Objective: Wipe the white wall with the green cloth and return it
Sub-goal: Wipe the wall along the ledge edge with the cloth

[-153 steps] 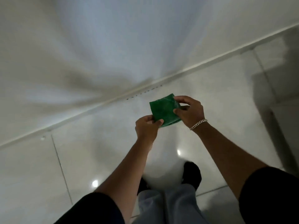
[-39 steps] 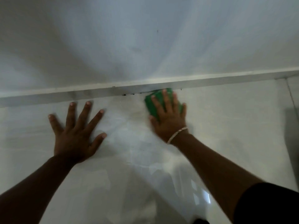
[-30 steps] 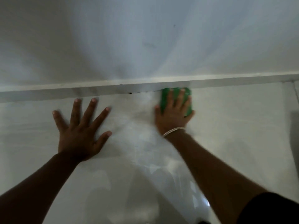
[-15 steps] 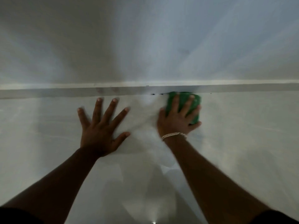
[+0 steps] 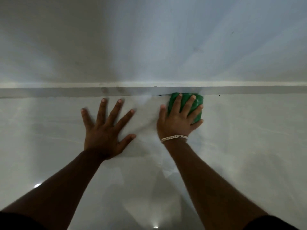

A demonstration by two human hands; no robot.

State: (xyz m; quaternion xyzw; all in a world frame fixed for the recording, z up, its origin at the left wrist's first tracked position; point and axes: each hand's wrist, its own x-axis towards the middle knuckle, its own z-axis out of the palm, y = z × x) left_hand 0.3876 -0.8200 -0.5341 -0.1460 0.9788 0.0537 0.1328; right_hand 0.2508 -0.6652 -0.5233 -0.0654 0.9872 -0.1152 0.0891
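The green cloth (image 5: 198, 100) lies bunched on the glossy pale floor, pushed against the foot of the grey skirting strip (image 5: 66, 92) below the white wall (image 5: 149, 47). My right hand (image 5: 177, 124), with a chain bracelet on the wrist, presses flat on the cloth, fingers spread over it. My left hand (image 5: 103, 131) rests flat on the floor to the left of it, fingers spread, holding nothing. A few dark specks (image 5: 160, 95) sit at the skirting's foot just left of the cloth.
The floor tile (image 5: 249, 146) is shiny, with light reflections near the bottom edge. The skirting runs across the whole width of the view. Faint marks show on the wall at upper right.
Five seconds ago both hands held the cloth in the air above the floor. Since then both hands went down; my right hand slid the cloth rightward along the skirting, past the dark specks.
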